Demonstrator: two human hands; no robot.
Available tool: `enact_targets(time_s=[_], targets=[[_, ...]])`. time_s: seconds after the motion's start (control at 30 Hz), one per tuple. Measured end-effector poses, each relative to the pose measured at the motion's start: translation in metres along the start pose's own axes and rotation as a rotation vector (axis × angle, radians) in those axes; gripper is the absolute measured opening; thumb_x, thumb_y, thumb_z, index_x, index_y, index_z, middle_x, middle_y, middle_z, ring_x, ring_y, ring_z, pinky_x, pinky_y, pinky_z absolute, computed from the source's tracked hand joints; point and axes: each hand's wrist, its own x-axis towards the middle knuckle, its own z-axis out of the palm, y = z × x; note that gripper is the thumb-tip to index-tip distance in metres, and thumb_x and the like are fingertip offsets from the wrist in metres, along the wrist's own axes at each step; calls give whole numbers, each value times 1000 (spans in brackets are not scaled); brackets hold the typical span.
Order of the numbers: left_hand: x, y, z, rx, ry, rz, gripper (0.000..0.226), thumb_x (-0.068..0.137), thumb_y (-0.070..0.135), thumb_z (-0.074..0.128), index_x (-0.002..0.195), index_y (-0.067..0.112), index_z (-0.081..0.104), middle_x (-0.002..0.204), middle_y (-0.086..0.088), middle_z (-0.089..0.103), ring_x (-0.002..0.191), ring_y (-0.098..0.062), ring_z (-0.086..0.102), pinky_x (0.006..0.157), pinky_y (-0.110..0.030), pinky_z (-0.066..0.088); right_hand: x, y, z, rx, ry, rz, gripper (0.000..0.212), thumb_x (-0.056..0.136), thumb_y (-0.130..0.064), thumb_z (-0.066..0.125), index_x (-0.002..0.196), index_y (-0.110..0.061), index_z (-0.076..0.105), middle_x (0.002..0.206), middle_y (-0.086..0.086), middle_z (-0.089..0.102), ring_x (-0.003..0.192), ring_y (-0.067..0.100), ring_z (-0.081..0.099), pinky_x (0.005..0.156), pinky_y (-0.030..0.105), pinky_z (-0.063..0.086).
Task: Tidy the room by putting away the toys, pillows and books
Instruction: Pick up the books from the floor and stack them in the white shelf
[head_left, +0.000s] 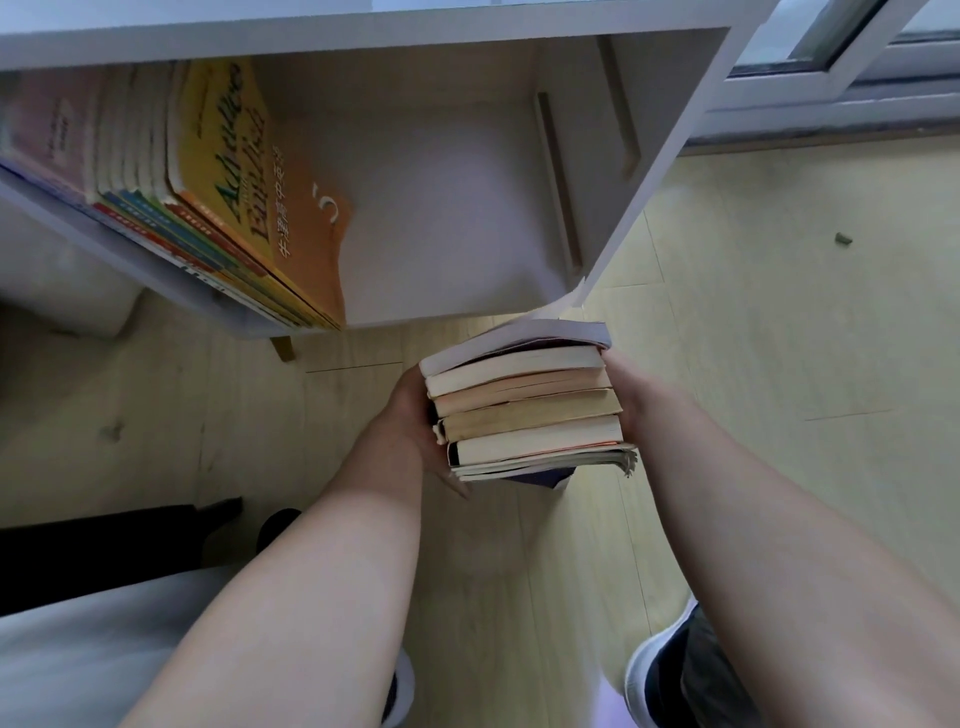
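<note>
A stack of several paperback books (527, 402) hangs in the air just in front of the white shelf (644, 202). My left hand (415, 415) grips its left side and my right hand (626, 395) grips its right side; most of the fingers are hidden behind the books. Inside the shelf compartment, several books (171, 171) lean at the left, the outermost with a yellow-orange cover (249, 171). The right part of that compartment (447, 208) is bare.
Pale wooden floor (779, 338) lies below and to the right. A window frame (841, 78) runs along the upper right. My white shoes (654, 670) show at the bottom. A small scrap (842, 239) lies on the floor at right.
</note>
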Motion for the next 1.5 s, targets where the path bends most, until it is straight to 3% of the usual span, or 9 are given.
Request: enact_targets(time_s=[0.17,0.4,0.53,0.7,0.8,1.0,1.1,1.2,1.5], targets=[[-18,3,11,-11,-43,-26,51,53,40,68,99,21,75,105,-7,73,81,-35,71,68,-66,53,1,3,-8,-5,-84,39,38,88,-39,61,63,-14,73,70,5,68,59,24,67,60,30,53],[-25,15,4,176,-89,-49,78,48,49,84,114,8,76,120,-20,72,117,-51,60,96,-76,39,8,4,-11,18,-90,77,43,92,-48,58,75,-12,76,80,10,73,67,28,71,63,32,57],[-30,10,13,147,-37,-14,31,71,37,69,65,7,76,76,-12,75,62,-33,73,64,-48,61,14,8,-18,25,-64,103,51,85,-58,67,108,-13,75,110,13,74,95,34,72,81,43,58],[-49,10,33,157,-73,32,54,78,26,53,28,6,49,32,-6,45,20,-10,42,25,-12,31,16,22,-24,-106,-99,195,35,77,-39,67,94,-9,75,100,20,73,86,44,70,72,57,57],[-47,9,31,118,-48,36,70,95,31,48,29,6,53,35,-6,50,22,-13,46,26,-16,36,9,35,-18,-178,-125,251,33,88,-27,61,96,1,77,111,28,71,117,58,57,99,69,46],[-44,7,28,129,-18,62,62,88,29,52,30,6,54,37,-7,51,24,-13,48,29,-16,37,6,32,-18,-89,-81,222,42,100,-26,49,79,4,70,69,21,70,53,36,70,37,33,53],[-38,7,23,74,43,74,45,76,32,57,41,6,66,52,-12,64,46,-23,64,65,-35,59,12,16,-17,-84,-23,83,40,104,-33,45,77,-8,61,67,9,65,52,22,65,50,27,52],[-28,5,17,57,34,88,41,82,45,57,70,12,79,83,-15,75,89,-36,65,113,-63,33,18,9,-13,-80,-10,-27,43,107,-33,37,81,-9,61,64,6,68,51,18,67,51,23,51],[-13,0,17,9,51,106,19,71,39,68,74,20,66,69,-3,66,59,-23,62,67,-27,49,28,9,-17,-167,-102,-112,26,93,-36,58,87,-12,67,78,8,70,69,24,67,64,31,52]])
